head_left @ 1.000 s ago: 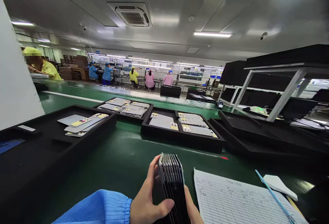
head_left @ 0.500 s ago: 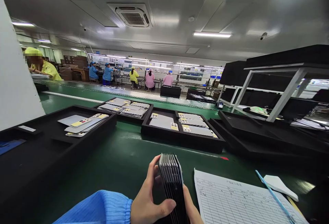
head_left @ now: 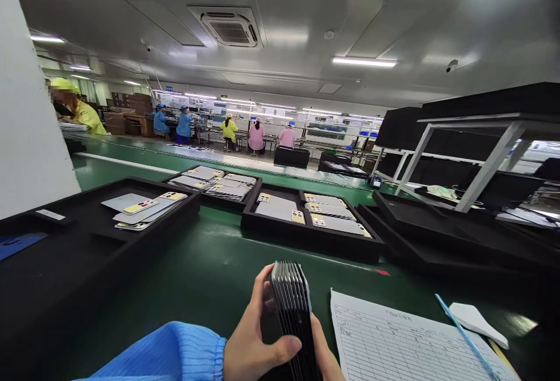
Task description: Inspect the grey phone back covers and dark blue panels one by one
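The left hand, its wrist in a blue sleeve, is clamped on a stack of thin dark panels, thumb across the near edges and fingers around the far left side. The right hand, partly cut off by the lower edge of the view, presses the same stack from the right, so the panels stand on edge between both hands, above the green table. Just right of them lies a printed form, a ruled grid headed by a line of Chinese characters too small to read surely, with faint entries in its upper rows. A slim blue stick lies across the form, beside a white piece. Beyond the hands, a red strip marks the table near a black divided tray of pale panels with yellow patches around their camera openings. The black tray at left holds similar panels, a blue sheet and a small white label, its print illegible. A blue sign hangs far back, unreadable too.
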`<action>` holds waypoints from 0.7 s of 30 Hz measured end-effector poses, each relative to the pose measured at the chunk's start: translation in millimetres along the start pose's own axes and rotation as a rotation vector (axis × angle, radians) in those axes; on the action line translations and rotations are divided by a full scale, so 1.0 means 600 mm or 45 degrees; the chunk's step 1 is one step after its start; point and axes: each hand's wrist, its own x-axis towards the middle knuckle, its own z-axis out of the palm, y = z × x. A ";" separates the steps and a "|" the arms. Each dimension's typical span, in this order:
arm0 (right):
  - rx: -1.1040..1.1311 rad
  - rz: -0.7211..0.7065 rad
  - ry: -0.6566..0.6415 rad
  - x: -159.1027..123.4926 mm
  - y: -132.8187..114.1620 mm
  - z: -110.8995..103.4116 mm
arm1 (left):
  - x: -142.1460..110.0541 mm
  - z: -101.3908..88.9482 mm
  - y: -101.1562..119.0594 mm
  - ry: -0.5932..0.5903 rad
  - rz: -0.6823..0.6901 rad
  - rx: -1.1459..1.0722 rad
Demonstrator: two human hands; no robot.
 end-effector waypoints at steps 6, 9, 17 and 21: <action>0.025 -0.027 0.019 -0.002 0.003 0.006 | 0.000 0.002 -0.001 0.026 -0.001 0.009; 0.033 -0.048 0.000 -0.001 0.008 0.002 | 0.000 0.002 0.001 0.020 -0.017 0.008; -0.008 -0.067 -0.074 0.004 0.006 -0.005 | 0.000 0.000 0.002 0.012 -0.046 -0.007; -0.011 -0.129 -0.086 0.005 0.015 -0.003 | 0.001 0.001 0.003 0.022 -0.040 -0.032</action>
